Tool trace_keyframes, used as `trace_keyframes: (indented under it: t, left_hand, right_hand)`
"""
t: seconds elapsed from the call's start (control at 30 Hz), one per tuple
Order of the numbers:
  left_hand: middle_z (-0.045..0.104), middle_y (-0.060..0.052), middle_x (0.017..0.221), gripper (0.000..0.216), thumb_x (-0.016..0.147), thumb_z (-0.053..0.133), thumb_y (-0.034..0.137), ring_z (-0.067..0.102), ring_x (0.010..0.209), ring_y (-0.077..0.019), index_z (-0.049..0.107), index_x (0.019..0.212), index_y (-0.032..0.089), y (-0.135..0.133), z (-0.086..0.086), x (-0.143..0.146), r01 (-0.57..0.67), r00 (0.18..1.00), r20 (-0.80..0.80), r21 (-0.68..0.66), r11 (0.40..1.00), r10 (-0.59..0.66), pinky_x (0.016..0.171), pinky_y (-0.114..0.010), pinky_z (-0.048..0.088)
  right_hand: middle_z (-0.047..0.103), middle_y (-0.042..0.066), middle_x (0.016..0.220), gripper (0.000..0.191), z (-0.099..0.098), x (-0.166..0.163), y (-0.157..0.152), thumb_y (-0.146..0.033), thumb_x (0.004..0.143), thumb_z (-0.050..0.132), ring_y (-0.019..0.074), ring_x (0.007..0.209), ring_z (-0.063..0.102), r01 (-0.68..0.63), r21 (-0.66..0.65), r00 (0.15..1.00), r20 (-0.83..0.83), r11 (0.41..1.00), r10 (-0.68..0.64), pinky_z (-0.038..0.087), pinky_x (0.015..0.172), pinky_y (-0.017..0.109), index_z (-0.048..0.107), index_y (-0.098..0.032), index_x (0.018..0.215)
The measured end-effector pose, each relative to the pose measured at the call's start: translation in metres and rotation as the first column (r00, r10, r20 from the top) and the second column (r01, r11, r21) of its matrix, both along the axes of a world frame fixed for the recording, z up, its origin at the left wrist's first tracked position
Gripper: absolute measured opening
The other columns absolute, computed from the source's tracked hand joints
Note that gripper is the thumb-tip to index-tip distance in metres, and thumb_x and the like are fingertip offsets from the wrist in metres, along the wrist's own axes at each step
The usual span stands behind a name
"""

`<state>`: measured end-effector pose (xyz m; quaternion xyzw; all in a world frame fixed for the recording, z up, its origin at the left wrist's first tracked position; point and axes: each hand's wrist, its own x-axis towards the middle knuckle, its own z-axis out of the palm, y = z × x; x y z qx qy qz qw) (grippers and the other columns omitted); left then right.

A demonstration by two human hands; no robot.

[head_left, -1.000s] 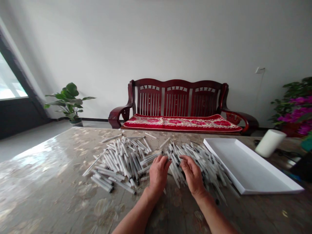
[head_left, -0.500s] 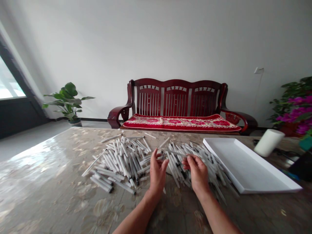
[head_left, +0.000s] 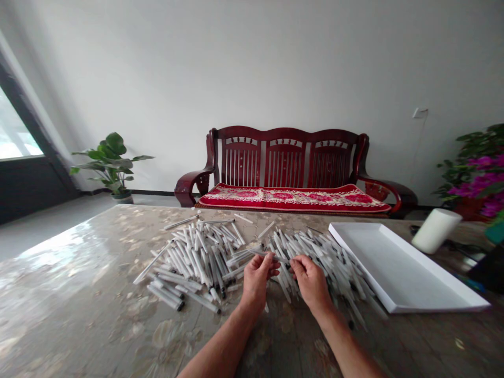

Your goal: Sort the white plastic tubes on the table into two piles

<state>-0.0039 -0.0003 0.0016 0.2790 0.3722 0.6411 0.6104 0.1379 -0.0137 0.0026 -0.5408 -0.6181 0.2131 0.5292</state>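
A slim pale pen point(head_left: 282, 259) spans the gap between my hands, tilted slightly down to the right. My left hand point(head_left: 256, 275) pinches it between thumb and fingers. My right hand point(head_left: 311, 278) has its fingers closed at the pen's right end, where a dark tip shows. To the left lies a loose heap of whitish pens point(head_left: 200, 254), several with black ends. Another pile of similar pens point(head_left: 326, 252) spreads behind and to the right of my right hand, partly hidden by it.
An open white box lid or tray point(head_left: 417, 273) lies to the right, beside the right pile. Past it stands a white cylinder point(head_left: 436, 231). The patterned tabletop point(head_left: 129, 325) extends left and front. Beyond are a red wooden bench point(head_left: 285, 163) and a potted plant point(head_left: 110, 163).
My left hand has gone from spread fingers to a pinch on the pen. My right hand has moved slightly left and down, bringing the hands closer together.
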Motion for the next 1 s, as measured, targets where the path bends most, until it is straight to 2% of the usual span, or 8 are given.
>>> trace_keyframes:
  t: [0.1, 0.17, 0.43, 0.63, 0.73, 0.8, 0.9, 1.0]
  left_hand:
    - [0.064, 0.000, 0.056, 0.047, 0.048, 0.090, 0.049, 0.065, 0.055, -0.0134, 0.063, 0.064, 0.014, -0.0018, 0.0016, 0.0000, 0.000, 0.999, 0.049, -0.042, 0.999, 0.002, 0.051, -0.021, 0.049]
    - [0.064, 0.000, 0.056, 0.047, 0.048, 0.091, 0.047, 0.064, 0.055, -0.0126, 0.062, 0.063, 0.014, -0.0027, 0.0026, -0.0003, 0.007, 0.997, 0.076, -0.054, 0.999, -0.002, 0.053, -0.021, 0.050]
    - [0.066, 0.000, 0.058, 0.048, 0.047, 0.091, 0.047, 0.065, 0.056, -0.0118, 0.066, 0.069, 0.013, -0.0016, 0.0043, -0.0011, 0.012, 0.998, 0.062, -0.016, 1.000, -0.011, 0.053, -0.020, 0.052]
    - [0.065, -0.001, 0.056, 0.047, 0.047, 0.092, 0.046, 0.064, 0.054, -0.0119, 0.065, 0.064, 0.012, -0.0001, 0.0014, -0.0032, 0.007, 0.997, 0.072, -0.039, 0.999, -0.005, 0.051, -0.019, 0.050]
    - [0.065, 0.000, 0.056, 0.047, 0.046, 0.092, 0.046, 0.064, 0.054, -0.0119, 0.064, 0.064, 0.013, 0.0001, 0.0024, -0.0040, 0.002, 0.997, 0.083, -0.050, 0.999, 0.002, 0.052, -0.020, 0.051]
    - [0.065, 0.000, 0.056, 0.047, 0.047, 0.091, 0.046, 0.065, 0.056, -0.0125, 0.064, 0.066, 0.013, -0.0002, 0.0034, -0.0040, -0.006, 0.997, 0.079, -0.044, 0.999, 0.009, 0.054, -0.020, 0.051]
    - [0.065, 0.000, 0.057, 0.046, 0.049, 0.091, 0.045, 0.065, 0.056, -0.0128, 0.065, 0.067, 0.012, -0.0008, 0.0036, -0.0034, -0.003, 0.998, 0.069, -0.032, 0.999, 0.005, 0.054, -0.021, 0.051]
    - [0.065, 0.000, 0.056, 0.046, 0.049, 0.091, 0.046, 0.066, 0.056, -0.0130, 0.065, 0.066, 0.012, -0.0011, 0.0022, -0.0028, 0.002, 0.998, 0.066, -0.025, 1.000, 0.000, 0.053, -0.021, 0.051]
  right_hand:
    - [0.068, 0.003, 0.064, 0.025, -0.0004, 0.0012, -0.0009, -0.040, 0.090, 0.052, 0.0183, 0.059, 0.064, 0.018, 0.107, 0.988, 0.152, 0.994, -0.034, 0.048, 0.057, 0.027, 0.066, -0.023, 0.077]
    - [0.070, 0.003, 0.068, 0.022, -0.0007, 0.0014, -0.0012, -0.037, 0.090, 0.052, 0.0186, 0.063, 0.065, 0.011, 0.129, 0.986, 0.162, 0.992, -0.032, 0.049, 0.060, 0.027, 0.067, -0.023, 0.080]
    - [0.067, 0.002, 0.061, 0.033, -0.0010, 0.0006, -0.0004, -0.047, 0.093, 0.046, 0.0185, 0.050, 0.062, -0.082, -0.074, 0.996, -0.026, 0.994, 0.080, 0.045, 0.045, 0.027, 0.063, -0.024, 0.076]
    - [0.069, 0.004, 0.071, 0.020, 0.0012, 0.0015, -0.0004, -0.033, 0.089, 0.051, 0.0197, 0.067, 0.065, -0.035, 0.129, 0.978, 0.207, 0.991, 0.007, 0.050, 0.064, 0.029, 0.066, -0.022, 0.080]
    - [0.072, 0.006, 0.086, 0.017, 0.0007, 0.0007, -0.0012, -0.033, 0.088, 0.055, 0.0208, 0.081, 0.068, -0.038, 0.173, 0.983, 0.181, 0.984, 0.006, 0.052, 0.073, 0.030, 0.067, -0.022, 0.093]
    - [0.072, 0.006, 0.086, 0.022, -0.0009, 0.0003, -0.0015, -0.037, 0.090, 0.055, 0.0203, 0.078, 0.069, -0.048, 0.118, 0.991, 0.133, 0.992, 0.032, 0.053, 0.069, 0.028, 0.066, -0.021, 0.100]
    - [0.069, 0.003, 0.068, 0.031, -0.0036, 0.0004, -0.0009, -0.044, 0.095, 0.046, 0.0187, 0.061, 0.066, -0.065, 0.008, 0.993, 0.096, 0.998, 0.064, 0.050, 0.055, 0.026, 0.066, -0.022, 0.087]
    - [0.066, 0.002, 0.061, 0.031, -0.0037, 0.0008, -0.0003, -0.041, 0.094, 0.047, 0.0179, 0.055, 0.063, -0.036, 0.023, 0.992, 0.121, 0.999, 0.033, 0.047, 0.053, 0.026, 0.066, -0.022, 0.078]
